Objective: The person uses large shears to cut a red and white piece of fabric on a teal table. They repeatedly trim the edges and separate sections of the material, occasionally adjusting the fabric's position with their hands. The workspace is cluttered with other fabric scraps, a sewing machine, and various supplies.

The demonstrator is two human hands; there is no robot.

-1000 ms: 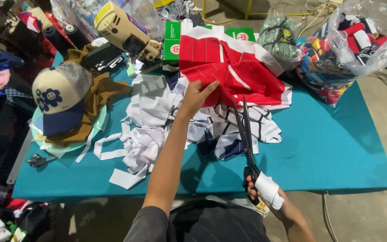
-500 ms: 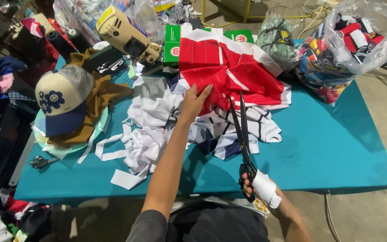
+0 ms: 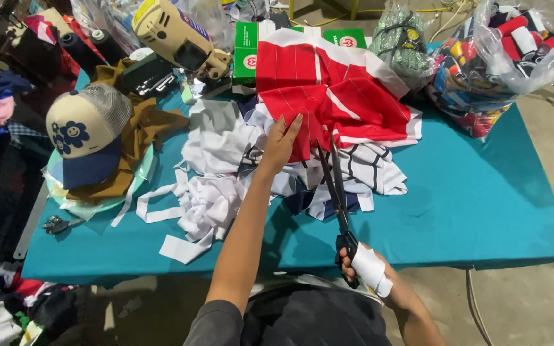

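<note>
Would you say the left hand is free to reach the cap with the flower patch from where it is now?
Probably yes: the left hand rests flat on the red cloth, holding nothing, and only low white scraps lie between it and the cap.

L arm reaches fwd, nearly straight; left hand (image 3: 281,140) lies flat, palm down, fingers together & extended. R arm bent, near table's front edge; right hand (image 3: 361,264), white-wrapped, fingers curled shut in a grip.

Bright, even overhead light — soft shadows (edges bent by wide lens), mostly sharp.
</note>
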